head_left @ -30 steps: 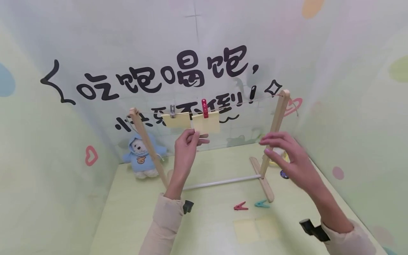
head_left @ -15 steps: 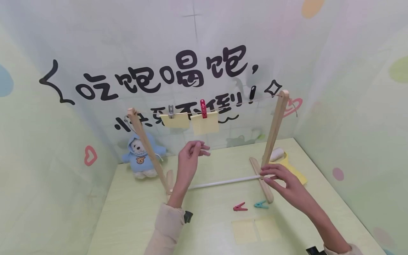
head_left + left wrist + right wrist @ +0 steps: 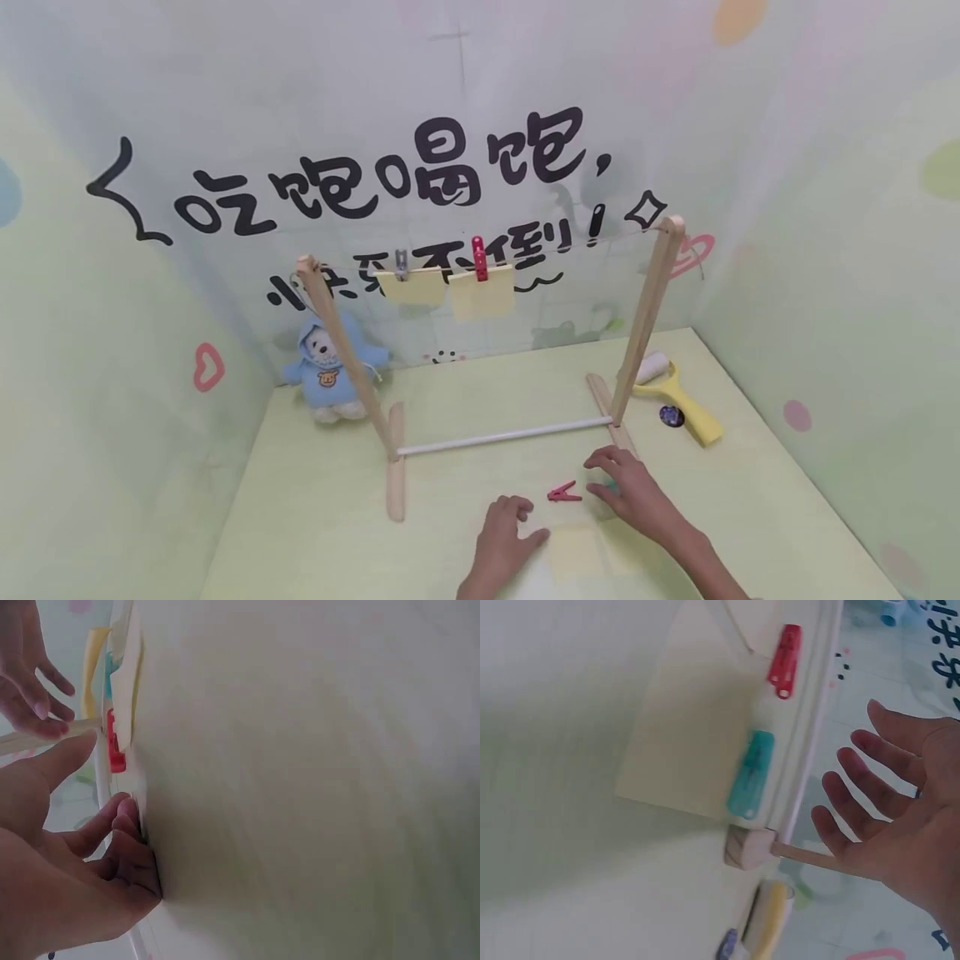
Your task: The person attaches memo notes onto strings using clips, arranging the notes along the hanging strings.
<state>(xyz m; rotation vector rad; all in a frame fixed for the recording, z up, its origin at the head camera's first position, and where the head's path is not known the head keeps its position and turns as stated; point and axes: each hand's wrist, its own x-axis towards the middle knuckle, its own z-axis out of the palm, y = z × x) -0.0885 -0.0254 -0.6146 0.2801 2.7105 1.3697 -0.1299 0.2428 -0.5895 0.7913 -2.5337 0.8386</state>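
Note:
My left hand (image 3: pixel 504 542) is low at the table, thumb and fingers apart, beside the left yellow paper note (image 3: pixel 574 552). In the left wrist view its loosely bent fingers (image 3: pixel 124 825) are right at the tabletop and hold nothing. My right hand (image 3: pixel 637 496) hovers over the teal clothespin, which it partly hides in the head view; the right wrist view shows the teal clothespin (image 3: pixel 751 774) lying by the second paper note (image 3: pixel 682 742). Between the two hands lies a red clothespin (image 3: pixel 564 492). The right fingers are spread and grip nothing.
A wooden frame (image 3: pixel 647 325) with a string stands behind. Two paper notes hang there from a grey clothespin (image 3: pixel 401 265) and a red clothespin (image 3: pixel 480 258). A plush toy (image 3: pixel 333 375) sits back left; a yellow-handled roller (image 3: pixel 686 404) and a dark round disc (image 3: pixel 672 416) lie right.
The left hand has left the hanging note and come down to the table near the notes. The right hand has dropped from beside the frame's right post to over the teal clothespin.

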